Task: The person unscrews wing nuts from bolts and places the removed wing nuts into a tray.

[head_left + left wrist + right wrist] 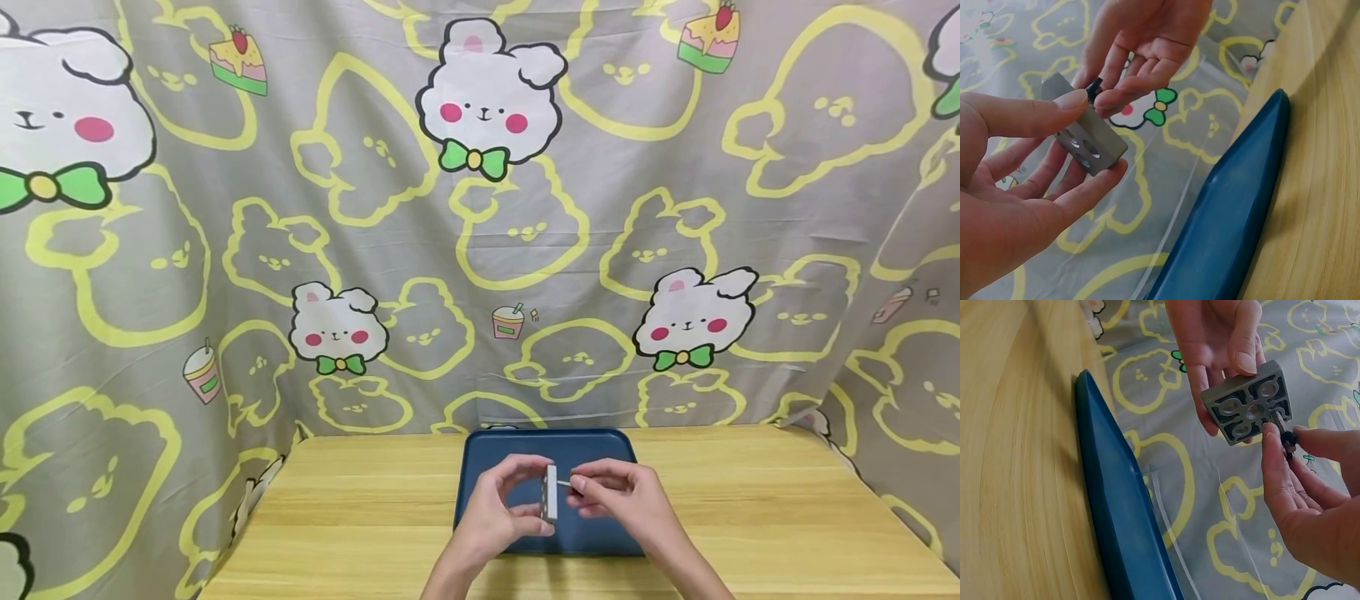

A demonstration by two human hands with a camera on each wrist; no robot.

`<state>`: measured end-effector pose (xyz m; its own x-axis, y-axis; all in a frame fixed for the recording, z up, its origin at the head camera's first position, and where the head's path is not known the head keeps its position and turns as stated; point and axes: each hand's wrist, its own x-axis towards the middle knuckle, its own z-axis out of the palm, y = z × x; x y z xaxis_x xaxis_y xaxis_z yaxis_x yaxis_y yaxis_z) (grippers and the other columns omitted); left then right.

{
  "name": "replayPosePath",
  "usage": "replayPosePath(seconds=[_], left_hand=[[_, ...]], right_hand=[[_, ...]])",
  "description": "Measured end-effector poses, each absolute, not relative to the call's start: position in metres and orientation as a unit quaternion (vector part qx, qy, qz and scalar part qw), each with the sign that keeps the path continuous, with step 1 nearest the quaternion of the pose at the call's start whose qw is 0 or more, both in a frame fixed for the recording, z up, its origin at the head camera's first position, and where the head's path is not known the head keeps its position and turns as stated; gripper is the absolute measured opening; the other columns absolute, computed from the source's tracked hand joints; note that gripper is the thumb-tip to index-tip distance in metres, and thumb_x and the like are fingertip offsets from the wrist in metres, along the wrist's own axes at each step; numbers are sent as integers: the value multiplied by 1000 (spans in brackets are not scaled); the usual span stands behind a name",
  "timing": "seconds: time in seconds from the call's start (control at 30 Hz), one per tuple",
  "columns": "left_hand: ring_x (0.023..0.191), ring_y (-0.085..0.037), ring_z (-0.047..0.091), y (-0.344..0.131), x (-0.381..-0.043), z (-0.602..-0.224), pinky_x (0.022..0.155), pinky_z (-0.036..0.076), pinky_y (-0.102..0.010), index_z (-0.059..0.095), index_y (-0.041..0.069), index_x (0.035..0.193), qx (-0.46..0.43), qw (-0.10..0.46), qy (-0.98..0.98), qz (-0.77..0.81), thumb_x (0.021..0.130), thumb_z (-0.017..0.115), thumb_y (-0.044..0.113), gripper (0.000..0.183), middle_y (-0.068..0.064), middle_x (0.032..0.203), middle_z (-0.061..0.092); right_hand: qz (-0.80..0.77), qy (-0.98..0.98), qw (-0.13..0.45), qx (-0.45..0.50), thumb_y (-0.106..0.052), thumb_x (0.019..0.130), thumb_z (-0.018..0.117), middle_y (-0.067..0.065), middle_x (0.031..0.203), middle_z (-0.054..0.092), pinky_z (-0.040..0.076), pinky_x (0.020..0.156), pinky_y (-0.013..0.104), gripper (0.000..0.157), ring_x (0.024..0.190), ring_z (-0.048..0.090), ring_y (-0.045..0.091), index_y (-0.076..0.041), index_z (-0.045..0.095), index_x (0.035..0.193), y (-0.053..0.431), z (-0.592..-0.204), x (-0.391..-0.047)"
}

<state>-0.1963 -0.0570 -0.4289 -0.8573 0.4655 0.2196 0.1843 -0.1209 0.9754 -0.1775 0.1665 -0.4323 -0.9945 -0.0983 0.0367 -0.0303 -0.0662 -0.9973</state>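
Observation:
My left hand (495,510) grips a square grey metal plate (552,493) by its edges and holds it upright above a blue tray. In the right wrist view one face of the plate (1230,395) has a round hole at the centre and more round holes towards the corners. A bolt with a silver threaded shank and a black end (1287,436) is pinched between the fingertips of my right hand (621,498). Its shank overlaps a corner hole of the plate in that view. Through the left wrist camera, the plate's other side (1110,144) shows oval-looking openings.
The blue tray (592,546) lies on a light wooden table (360,508) below both hands. Grey cloth (420,250) printed with yellow outlines and white cartoon animals hangs behind the table and along its sides.

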Motion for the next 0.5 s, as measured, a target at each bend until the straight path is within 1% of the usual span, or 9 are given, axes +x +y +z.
replayPosePath(seconds=[0.17, 0.27, 0.4, 0.5], left_hand=[[125, -28, 57, -57, -196, -430, 91, 60, -37, 66, 6, 129, 251, 101, 657, 703, 72, 79, -19, 64, -13, 129, 63], [125, -28, 57, -57, -197, -430, 91, 60, -38, 66, 7, 129, 248, 101, 657, 704, 72, 79, -18, 64, -12, 129, 64], [124, -27, 58, -58, -198, -431, 92, 60, -40, 66, 7, 130, 238, 109, 652, 712, 73, 80, -17, 63, -13, 129, 65], [124, -27, 58, -58, -199, -431, 93, 59, -42, 66, 6, 131, 232, 117, 643, 720, 74, 80, -17, 63, -14, 129, 65]], right_hand=[[-729, 683, 24, -50, -14, 93, 77, 24, 103, 74, 64, 77, 40, 35, 88, 76, 29, 11, 69, 115, 167, -433, -177], [-724, 688, 16, -60, -12, 93, 77, 27, 104, 73, 64, 77, 40, 32, 88, 76, 28, 11, 69, 114, 167, -434, -177], [-703, 706, -12, -82, -9, 92, 77, 27, 104, 73, 64, 75, 39, 28, 87, 77, 26, 10, 69, 111, 167, -435, -177], [-682, 724, -42, -99, -8, 91, 78, 22, 101, 75, 64, 73, 37, 24, 86, 76, 27, 7, 71, 108, 166, -434, -176]])
